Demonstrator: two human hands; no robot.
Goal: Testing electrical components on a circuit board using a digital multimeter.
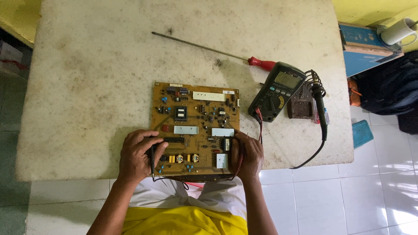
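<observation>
Stained and speckled, a pale stone-like tabletop [87,87] fills most of the head view, with white floor tiles below and to the right of it. At its near edge lies a yellow-brown circuit board [194,126], and everything else is placed from that board.

On the board's lower left corner rests the left hand [138,154], fingers curled shut around a black probe [152,159] that runs down across the palm, its lead trailing under the board's near edge. On the lower right corner sits the right hand [247,154], fingers folded over a red probe [240,162]; only a thin red line shows between the fingers, and its tip cannot be made out. Both hands touch the board.

Just right of the board, tilted, lies a dark multimeter [276,90] with a grey screen, its red and black leads [260,124] dropping toward the right hand. Beside the meter, farther right, a rusty brown stand [300,108] carries a soldering iron [320,111] with a black handle, whose cable curls back to the table's near edge. Beyond the board, toward the far right, a long thin screwdriver [209,48] with a red handle lies aslant. Near the board's near edge, below the table, show the person's yellow and white clothes [187,217].
</observation>
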